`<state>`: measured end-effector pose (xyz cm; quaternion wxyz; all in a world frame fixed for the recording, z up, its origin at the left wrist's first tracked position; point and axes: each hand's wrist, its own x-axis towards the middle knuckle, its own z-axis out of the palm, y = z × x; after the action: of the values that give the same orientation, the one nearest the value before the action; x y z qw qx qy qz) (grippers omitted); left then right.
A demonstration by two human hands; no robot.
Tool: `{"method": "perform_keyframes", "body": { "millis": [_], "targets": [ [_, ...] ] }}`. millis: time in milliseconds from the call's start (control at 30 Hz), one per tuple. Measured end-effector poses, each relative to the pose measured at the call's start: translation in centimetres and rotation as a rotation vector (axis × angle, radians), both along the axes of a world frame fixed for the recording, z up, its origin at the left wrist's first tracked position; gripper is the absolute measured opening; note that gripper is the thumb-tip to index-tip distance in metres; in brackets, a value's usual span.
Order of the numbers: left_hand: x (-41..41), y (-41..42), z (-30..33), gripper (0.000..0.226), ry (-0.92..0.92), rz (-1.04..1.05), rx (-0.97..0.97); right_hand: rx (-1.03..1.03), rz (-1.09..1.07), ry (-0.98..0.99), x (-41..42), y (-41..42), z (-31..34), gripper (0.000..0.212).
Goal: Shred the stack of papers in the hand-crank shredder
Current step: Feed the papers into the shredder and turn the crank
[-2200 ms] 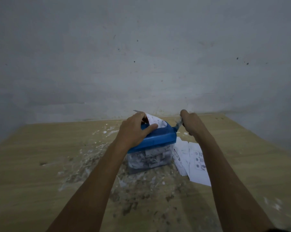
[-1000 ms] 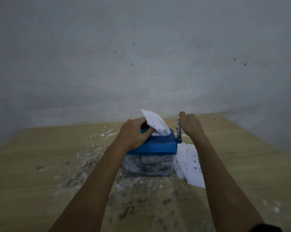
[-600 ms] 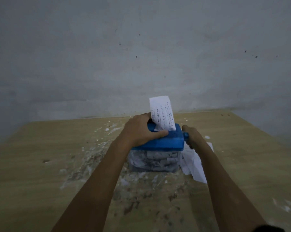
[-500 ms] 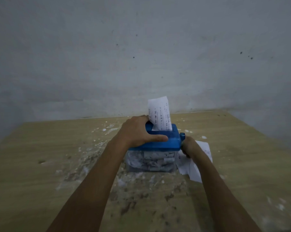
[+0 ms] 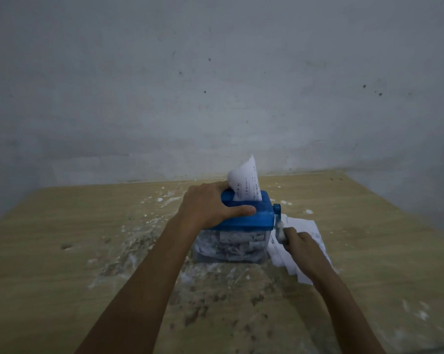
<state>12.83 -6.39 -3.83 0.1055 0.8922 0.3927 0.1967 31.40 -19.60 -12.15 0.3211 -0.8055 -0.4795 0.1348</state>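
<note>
A small hand-crank shredder (image 5: pixel 260 217) with a blue top and a clear bin full of paper scraps stands mid-table. A printed white sheet (image 5: pixel 245 183) sticks up out of its slot, leaning slightly left. My left hand (image 5: pixel 210 206) grips the blue top, thumb along its front edge. My right hand (image 5: pixel 301 245) holds the crank handle (image 5: pixel 279 229) at the shredder's right side, low in its turn. The stack of papers (image 5: pixel 306 232) lies on the table just right of the shredder, partly under my right hand.
The wooden table (image 5: pixel 62 264) is littered with white scraps and dark smudges in front of and left of the shredder. A grey wall rises directly behind the table. The table's right edge runs diagonally at the far right.
My right hand has swung the crank from the top of its turn down to low at the shredder's right side. The sheet stood up in the slot and now leans left, a little shorter.
</note>
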Motion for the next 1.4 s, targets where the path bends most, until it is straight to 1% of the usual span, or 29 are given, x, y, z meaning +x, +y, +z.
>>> {"method": "perform_keyframes", "body": {
  "millis": [67, 133, 167, 233, 367, 467, 567, 700, 833, 933, 1033, 1100, 1167, 1233, 1300, 1400],
  "targets": [
    [-0.1, -0.1, -0.1, 0.097, -0.007, -0.002, -0.010, 0.100, -0.019, 0.075, 0.0, -0.3, 0.4, 0.029],
    [-0.1, 0.0, -0.1, 0.099, 0.017, -0.002, -0.004, 0.270, -0.045, 0.276, -0.5, -0.4, 1.8, 0.039],
    [-0.1, -0.1, -0.1, 0.100, 0.040, 0.001, 0.008, 0.334, -0.061, 0.364, -0.7, -0.3, 2.7, 0.040],
    [-0.1, -0.1, -0.1, 0.101, 0.081, 0.000, 0.043, 0.417, -0.092, 0.466, -1.1, 0.2, 4.3, 0.038],
    [-0.2, 0.0, -0.1, 0.097, 0.077, -0.032, 0.059, 0.528, -0.189, 0.394, -1.4, 2.0, 6.6, 0.041],
    [0.0, 0.1, -0.4, 0.098, 0.055, -0.039, 0.052, 0.549, -0.204, 0.350, -0.4, 3.7, 8.2, 0.042],
    [0.1, 0.2, -0.4, 0.099, 0.037, -0.042, 0.063, 0.521, -0.199, 0.322, 0.7, 5.4, 8.9, 0.041],
    [0.0, 0.4, -0.5, 0.099, 0.035, -0.043, 0.062, 0.476, -0.183, 0.328, 1.2, 7.5, 9.1, 0.047],
    [0.1, 0.6, -0.7, 0.100, 0.035, -0.033, 0.063, 0.377, -0.178, 0.329, 2.2, 9.5, 7.8, 0.047],
    [0.2, 0.7, -0.9, 0.099, 0.013, -0.023, 0.079, 0.284, -0.133, 0.342, 2.5, 9.9, 7.1, 0.051],
    [0.3, 0.7, -1.2, 0.101, 0.007, -0.010, 0.084, 0.145, -0.127, 0.390, 2.9, 9.8, 5.7, 0.036],
    [0.4, 0.7, -1.2, 0.099, -0.001, 0.005, 0.086, 0.079, -0.122, 0.430, 3.1, 9.5, 4.9, 0.032],
    [0.5, 0.8, -1.4, 0.097, -0.001, 0.022, 0.091, 0.008, -0.101, 0.357, 3.1, 9.1, 4.4, 0.032],
    [0.6, 0.9, -1.4, 0.095, 0.004, 0.039, 0.096, -0.105, -0.030, 0.198, 2.8, 8.3, 3.8, 0.025],
    [0.6, 0.8, -1.4, 0.095, -0.001, 0.051, 0.093, -0.188, 0.005, 0.072, 2.4, 7.0, 2.6, 0.027],
    [0.5, 0.5, -1.3, 0.088, -0.004, 0.062, 0.082, -0.200, 0.041, -0.107, 2.2, 5.0, 0.5, 0.010]
  ]
}}
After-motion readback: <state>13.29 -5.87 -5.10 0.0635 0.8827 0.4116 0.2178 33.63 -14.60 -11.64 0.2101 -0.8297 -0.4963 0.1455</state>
